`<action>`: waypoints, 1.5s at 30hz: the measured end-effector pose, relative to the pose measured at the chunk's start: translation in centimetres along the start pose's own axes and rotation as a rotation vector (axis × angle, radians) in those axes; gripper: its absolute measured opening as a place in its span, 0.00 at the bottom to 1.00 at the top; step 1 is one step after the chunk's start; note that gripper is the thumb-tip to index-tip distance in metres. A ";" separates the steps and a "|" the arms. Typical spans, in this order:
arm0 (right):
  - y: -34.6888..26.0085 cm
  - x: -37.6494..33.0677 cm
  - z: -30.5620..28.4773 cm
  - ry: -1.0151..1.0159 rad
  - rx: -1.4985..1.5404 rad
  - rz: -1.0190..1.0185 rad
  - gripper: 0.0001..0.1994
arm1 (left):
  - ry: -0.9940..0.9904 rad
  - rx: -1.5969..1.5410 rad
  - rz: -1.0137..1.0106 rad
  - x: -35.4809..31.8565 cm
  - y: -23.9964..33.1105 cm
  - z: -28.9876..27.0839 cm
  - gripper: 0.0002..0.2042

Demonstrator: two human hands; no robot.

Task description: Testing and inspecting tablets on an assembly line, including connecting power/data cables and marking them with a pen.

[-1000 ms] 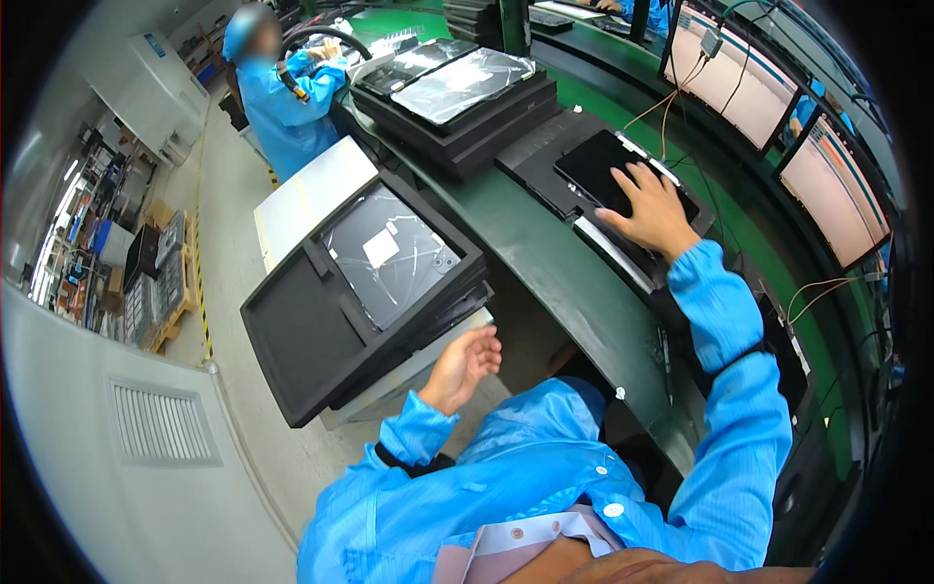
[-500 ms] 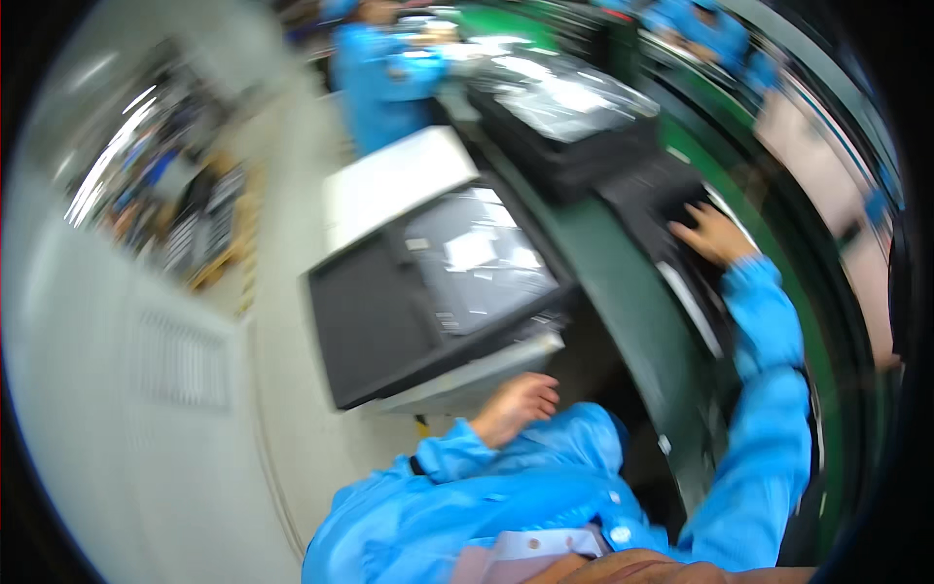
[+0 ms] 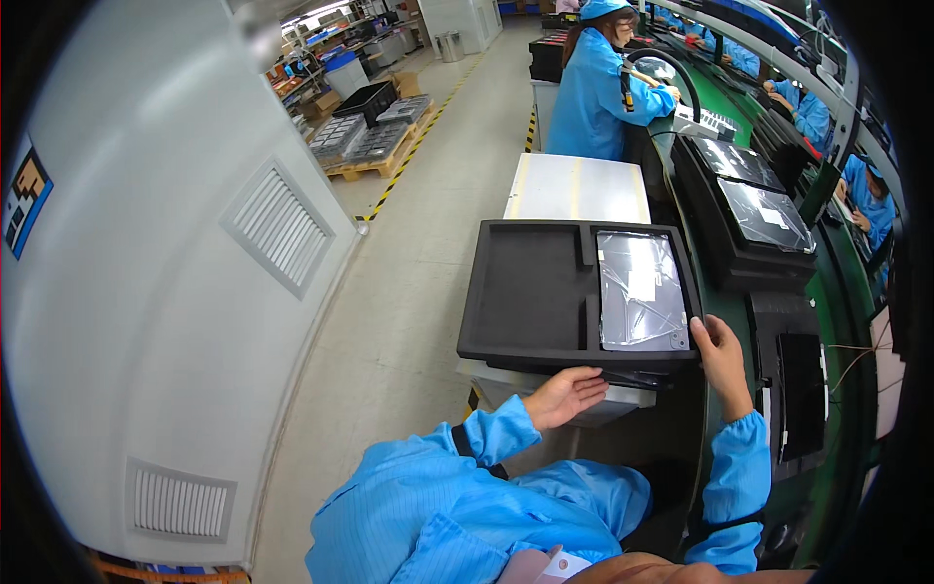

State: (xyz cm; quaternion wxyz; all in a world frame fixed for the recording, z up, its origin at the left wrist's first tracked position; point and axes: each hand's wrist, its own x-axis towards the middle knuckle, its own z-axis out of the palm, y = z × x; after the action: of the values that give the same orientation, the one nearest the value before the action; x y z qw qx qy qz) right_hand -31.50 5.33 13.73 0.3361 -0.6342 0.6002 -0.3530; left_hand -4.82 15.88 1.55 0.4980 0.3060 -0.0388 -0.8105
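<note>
A big grey wall panel (image 3: 175,292) with slotted vents fills the left side. Beside it runs a pale floor (image 3: 418,253), and far off sit wooden pallets (image 3: 365,146) piled with dark trays. On the right a long green work line (image 3: 837,292) curves away, and a person in a blue coat (image 3: 598,83) stands at it farther up.

In the middle lies a big black foam tray (image 3: 535,297) with two hollow spots. It rests on a grey box (image 3: 545,394), right in front of the person. A white table top (image 3: 574,187) sits just behind it. The right hollow holds a flat device in a shiny clear bag (image 3: 640,290). The left hollow is bare black foam.

The left hand (image 3: 566,396) is at the front edge of the tray, near the middle. Its fingers curl loosely under the rim and touch it; I cannot tell if they really grip it.

The right hand (image 3: 725,360) is at the tray's front right corner. Its fingers are spread and its thumb rests by the corner of the bagged device. It holds the tray's edge lightly. The device lies just above and to the left of this hand.

Another black tray (image 3: 754,209) with bagged devices lies farther up the line.
</note>
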 end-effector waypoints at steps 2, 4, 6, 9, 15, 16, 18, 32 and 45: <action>-0.6 0.3 1.1 0.053 -0.162 -0.102 0.31 | 0.053 -0.037 -0.014 0.0 0.3 -0.3 0.21; -0.4 0.8 1.4 0.086 -0.350 -0.106 0.28 | 0.076 -0.077 -0.039 0.1 0.1 -0.9 0.20; 0.4 1.4 1.5 0.119 -0.522 -0.179 0.28 | 0.216 -0.211 -0.104 0.6 -0.1 -1.8 0.19; 1.8 2.2 1.9 -0.033 -0.410 0.024 0.33 | 0.186 -0.247 -0.097 1.3 -0.4 -3.5 0.24; 2.5 2.3 2.7 -0.014 -0.427 0.013 0.29 | 0.163 -0.360 -0.005 1.5 0.4 -4.6 0.24; 2.4 2.2 2.6 0.030 -0.425 0.013 0.27 | 0.107 -0.387 -0.008 1.4 0.5 -4.5 0.24; 2.3 2.1 2.3 0.162 -0.371 -0.066 0.23 | 0.045 -0.415 -0.014 1.1 0.1 -3.9 0.23; 5.3 -1.3 -0.5 0.099 0.728 0.222 0.16 | 0.129 1.086 1.038 7.1 -3.8 -4.3 0.14; 0.5 -4.4 -1.0 0.038 0.750 0.101 0.17 | 0.070 -0.070 0.389 8.6 -0.7 -5.8 0.15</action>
State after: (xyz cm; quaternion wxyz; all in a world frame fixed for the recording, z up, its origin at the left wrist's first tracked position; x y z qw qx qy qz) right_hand -32.76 9.67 13.68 0.5507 -0.4301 0.4658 -0.5429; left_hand -4.99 10.41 -7.30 0.6565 0.3032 -0.0516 -0.6888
